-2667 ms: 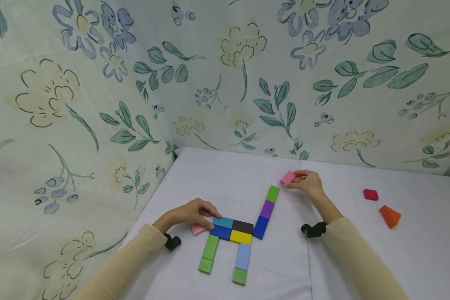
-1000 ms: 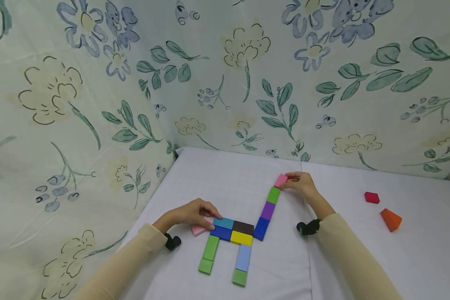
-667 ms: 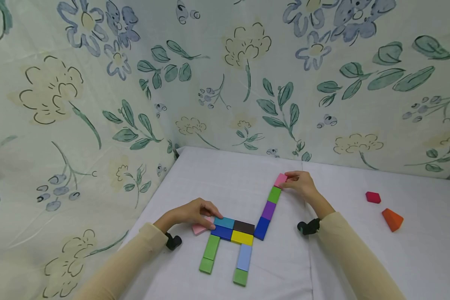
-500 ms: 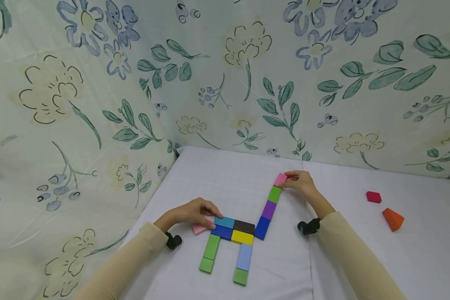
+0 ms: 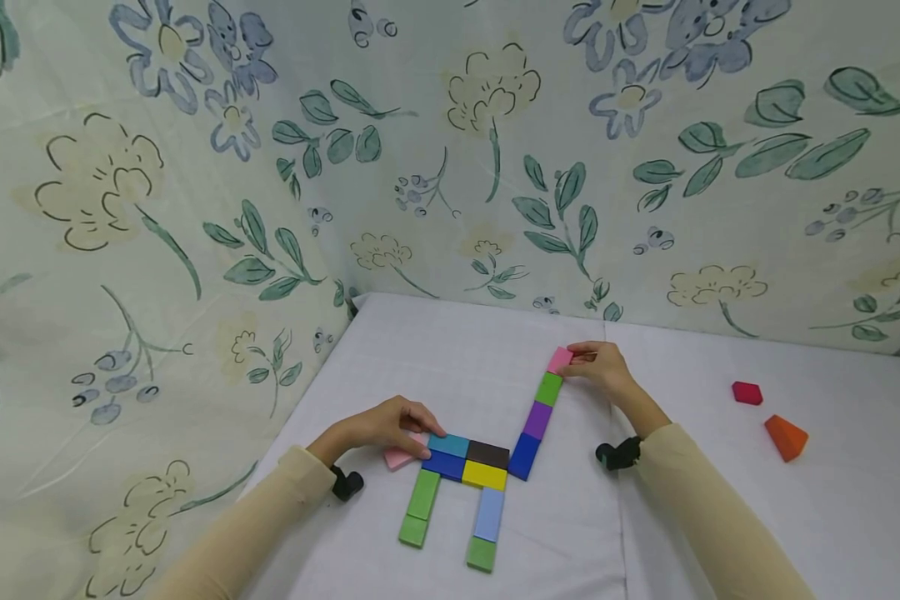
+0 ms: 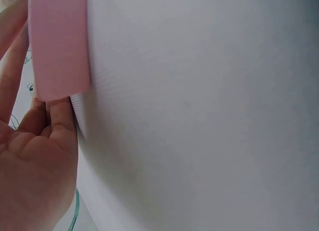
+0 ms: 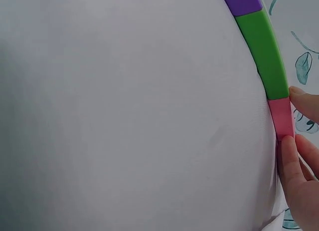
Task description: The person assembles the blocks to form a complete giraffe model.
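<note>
In the head view, my right hand (image 5: 603,367) pinches a pink block (image 5: 560,359) at the far end of a slanting row. This block meets a green block (image 7: 263,54) in the right wrist view, with a purple block (image 5: 537,421) and a dark blue block (image 5: 524,456) after it. My left hand (image 5: 386,423) rests at the left end of a flat group, fingertips at the teal block (image 5: 450,445) and the blue block (image 5: 444,465). Partly under that hand lies another pink block (image 6: 60,46), tilted outward.
Dark brown (image 5: 487,454) and yellow (image 5: 484,475) blocks complete the group's right side. Two legs run toward me, one of green blocks (image 5: 422,496), one light blue (image 5: 489,514) and green. A red block (image 5: 747,393) and an orange wedge-like block (image 5: 786,438) lie on the right.
My right hand has brought the pink block left and down against the green block's far end, then held still there. The left hand keeps its place.
</note>
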Demonstrator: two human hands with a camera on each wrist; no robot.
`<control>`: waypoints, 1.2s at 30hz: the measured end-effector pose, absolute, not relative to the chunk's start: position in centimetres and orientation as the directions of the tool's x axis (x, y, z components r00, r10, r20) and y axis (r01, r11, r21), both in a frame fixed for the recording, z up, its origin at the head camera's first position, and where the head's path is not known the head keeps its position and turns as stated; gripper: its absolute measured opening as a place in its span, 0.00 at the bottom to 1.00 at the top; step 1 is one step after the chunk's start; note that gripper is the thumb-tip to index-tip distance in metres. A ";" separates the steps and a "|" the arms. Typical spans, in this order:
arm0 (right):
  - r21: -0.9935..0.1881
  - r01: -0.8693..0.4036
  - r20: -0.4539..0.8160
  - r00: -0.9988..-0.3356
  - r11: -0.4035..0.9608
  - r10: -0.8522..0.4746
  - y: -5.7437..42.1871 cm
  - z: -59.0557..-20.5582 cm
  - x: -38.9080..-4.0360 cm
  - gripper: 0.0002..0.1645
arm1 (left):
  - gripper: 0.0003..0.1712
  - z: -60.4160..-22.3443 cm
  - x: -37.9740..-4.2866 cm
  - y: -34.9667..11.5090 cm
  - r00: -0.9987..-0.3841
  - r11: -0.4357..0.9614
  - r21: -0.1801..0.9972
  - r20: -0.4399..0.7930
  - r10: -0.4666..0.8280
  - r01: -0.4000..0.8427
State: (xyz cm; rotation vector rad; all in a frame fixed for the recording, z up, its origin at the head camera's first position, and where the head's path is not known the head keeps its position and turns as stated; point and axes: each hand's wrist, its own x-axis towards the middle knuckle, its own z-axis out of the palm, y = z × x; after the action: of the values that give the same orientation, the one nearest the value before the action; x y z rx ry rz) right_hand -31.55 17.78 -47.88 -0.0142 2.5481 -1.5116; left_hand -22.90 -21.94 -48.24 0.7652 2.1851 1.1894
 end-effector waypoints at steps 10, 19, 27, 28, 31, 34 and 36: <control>-0.871 0.053 -0.130 -0.984 0.488 -0.125 17.9 -47.9 -31.6 0.34 | 0.18 -48.2 -22.9 -21.9 -0.706 0.467 0.859 -0.198 0.680 0.210; -0.868 0.052 -0.131 -0.983 0.495 -0.127 17.8 -47.8 -31.5 0.34 | 0.18 -48.0 -22.7 -21.9 -0.705 0.461 0.864 -0.197 0.681 0.204; -0.866 0.021 -0.078 -0.993 0.500 -0.094 19.5 -46.9 -31.2 0.35 | 0.18 -48.1 -22.8 -22.0 -0.698 0.449 0.867 -0.184 0.692 0.216; -0.866 0.012 -0.065 -0.994 0.500 -0.089 19.9 -46.7 -31.2 0.35 | 0.18 -48.1 -22.8 -22.0 -0.699 0.451 0.866 -0.184 0.691 0.217; -0.859 0.002 -0.038 -0.998 0.512 -0.059 21.6 -45.9 -31.1 0.35 | 0.19 -48.2 -22.9 -22.0 -0.699 0.455 0.863 -0.186 0.690 0.219; -0.853 0.005 -0.018 -1.000 0.522 -0.020 23.5 -45.4 -30.9 0.35 | 0.19 -48.3 -23.0 -22.0 -0.700 0.452 0.864 -0.183 0.691 0.221; -0.848 0.009 -0.011 -1.000 0.529 0.001 24.8 -45.1 -30.7 0.36 | 0.19 -48.4 -23.0 -22.1 -0.699 0.450 0.866 -0.181 0.692 0.221</control>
State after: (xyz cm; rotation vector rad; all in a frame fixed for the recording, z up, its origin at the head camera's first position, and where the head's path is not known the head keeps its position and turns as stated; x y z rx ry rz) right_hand -30.70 24.84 -45.11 0.0094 2.7395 -1.5197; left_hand -23.02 -22.05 -48.41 0.7621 2.1831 1.1940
